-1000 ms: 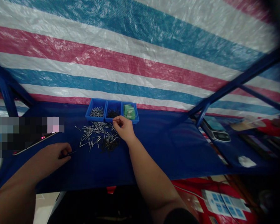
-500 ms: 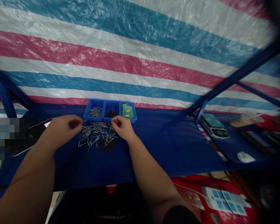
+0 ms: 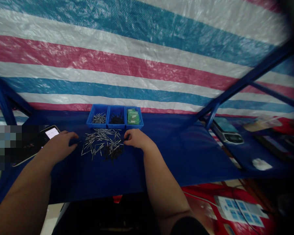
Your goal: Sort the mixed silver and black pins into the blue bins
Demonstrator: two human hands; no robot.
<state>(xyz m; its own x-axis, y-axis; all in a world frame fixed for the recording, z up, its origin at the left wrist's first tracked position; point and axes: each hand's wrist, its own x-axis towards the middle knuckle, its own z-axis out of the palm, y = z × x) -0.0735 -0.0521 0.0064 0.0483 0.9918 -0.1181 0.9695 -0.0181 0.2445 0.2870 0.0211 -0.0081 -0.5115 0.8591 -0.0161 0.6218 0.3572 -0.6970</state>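
Silvery rods [image 3: 102,132] lie loosely heaped at the centre of the frame, with slim dark pieces [image 3: 114,152] clustered at the heap's lower right. The rods look light, stiff and slick, apt to roll; a fingertip pinch at mid-length should suit. At the heap's right edge, the right hand [image 3: 138,138] has curled fingers, thumb close; whether it grips anything, I cannot tell. Left of the heap, the left hand [image 3: 58,147] is loosely half-open, a thin sliver [image 3: 79,141] by its fingertips, hold unclear. Three blue bins [image 3: 116,126] stand just above.
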